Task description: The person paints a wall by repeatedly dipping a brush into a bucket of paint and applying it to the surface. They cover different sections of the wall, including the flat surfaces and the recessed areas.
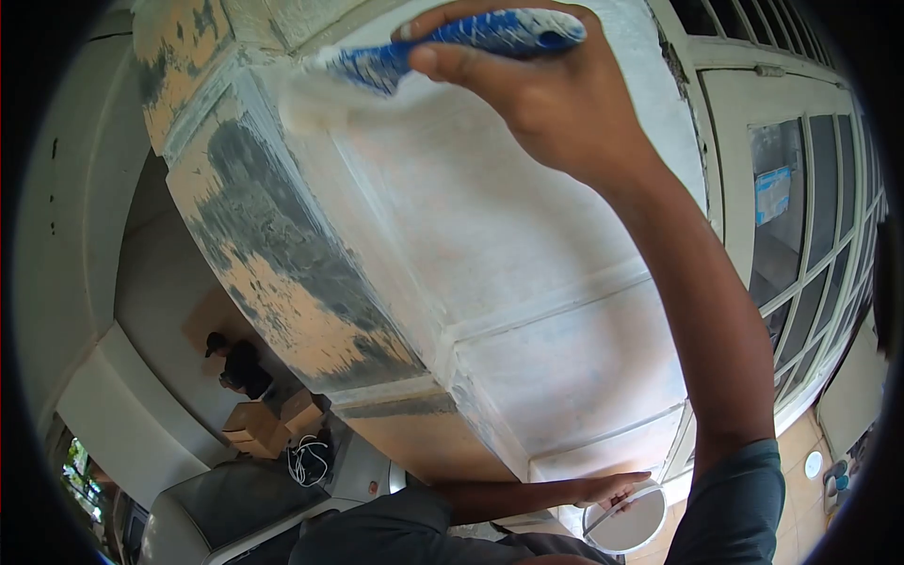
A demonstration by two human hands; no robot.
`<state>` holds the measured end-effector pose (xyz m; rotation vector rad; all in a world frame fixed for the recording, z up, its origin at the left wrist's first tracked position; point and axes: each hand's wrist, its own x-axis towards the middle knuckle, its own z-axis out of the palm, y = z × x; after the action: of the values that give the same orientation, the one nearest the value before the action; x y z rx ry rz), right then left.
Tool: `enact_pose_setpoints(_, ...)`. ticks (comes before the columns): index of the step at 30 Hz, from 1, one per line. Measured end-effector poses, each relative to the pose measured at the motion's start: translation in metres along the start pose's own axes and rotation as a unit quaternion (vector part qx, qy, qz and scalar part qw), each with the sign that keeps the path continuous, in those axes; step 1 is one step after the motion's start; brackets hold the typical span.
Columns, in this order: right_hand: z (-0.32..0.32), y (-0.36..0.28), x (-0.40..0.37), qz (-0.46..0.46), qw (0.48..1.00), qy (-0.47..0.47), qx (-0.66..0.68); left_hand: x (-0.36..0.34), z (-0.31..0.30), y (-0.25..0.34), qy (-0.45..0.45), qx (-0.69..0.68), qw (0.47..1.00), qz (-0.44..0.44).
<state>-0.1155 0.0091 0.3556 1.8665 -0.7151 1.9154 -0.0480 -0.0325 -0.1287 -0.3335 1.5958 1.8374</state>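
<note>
My right hand (537,89) is raised at the top of the view, fingers closed around a blue paintbrush (471,38) smeared with white paint. Its bristle end meets the column's corner edge, where the coating looks wet and white. The broad face of the column (527,217) is covered in white. Its narrower side (273,254) shows patchy grey and tan. Low in the view, my left hand (617,490) grips the rim of a white bucket (640,527), its fingers curled over the edge. White material shows inside the bucket.
At right stands a white-framed door with glass panes (786,217). A person (243,367) is at lower left, near cardboard boxes (256,428) and a coiled white cable (308,461). A vehicle (235,508) stands below them. Tiled floor (800,499) lies at lower right.
</note>
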Motion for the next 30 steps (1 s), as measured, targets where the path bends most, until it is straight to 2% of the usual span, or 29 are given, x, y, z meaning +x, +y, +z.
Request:
enact_pose_setpoints(1, 0.001, -0.005, 0.009, 0.041, 0.999, -0.009, 0.027, -0.001, 0.001, 0.001, 0.003, -0.012, 1.000, -0.004)
enact_pose_setpoints(5, 0.022, 0.009, 0.024, -0.085, 0.981, 0.095, 0.147, 0.004, -0.003, -0.007, 0.022, -0.015, 1.000, -0.006)
enact_pose_setpoints(9, 0.039, 0.016, 0.013, -0.061, 0.987, 0.124, 0.088, 0.001, -0.001, -0.005, 0.040, -0.003, 0.999, -0.012)
enact_pose_setpoints(11, 0.046, 0.016, 0.002, -0.042, 0.988, 0.139, 0.059, 0.000, -0.005, -0.005, 0.016, -0.006, 1.000, -0.004)
enact_pose_setpoints(12, 0.044, 0.012, -0.009, -0.006, 0.990, 0.105, 0.089, -0.001, -0.005, -0.005, 0.004, -0.010, 1.000, 0.000)
enact_pose_setpoints(15, 0.028, 0.008, -0.045, 0.040, 0.996, 0.038, 0.067, -0.004, -0.001, -0.003, 0.005, 0.015, 1.000, 0.009)
enact_pose_setpoints(18, 0.018, 0.012, -0.088, 0.049, 0.995, -0.001, 0.083, -0.003, 0.001, -0.004, -0.002, 0.019, 1.000, 0.017)
enact_pose_setpoints(21, 0.008, 0.002, -0.132, 0.112, 0.983, -0.039, 0.139, -0.006, 0.004, -0.001, -0.002, 0.013, 1.000, 0.020)
enact_pose_setpoints(24, 0.000, -0.004, -0.167, 0.160, 0.975, -0.071, 0.136, -0.004, 0.003, -0.007, -0.010, 0.003, 1.000, 0.015)
enact_pose_setpoints(27, -0.009, -0.014, -0.188, 0.201, 0.969, -0.082, 0.121, -0.004, 0.002, -0.006, -0.003, -0.011, 1.000, 0.002)
enact_pose_setpoints(30, -0.022, -0.029, -0.203, 0.233, 0.967, -0.032, 0.102, -0.013, 0.007, 0.006, -0.015, -0.012, 1.000, -0.010)
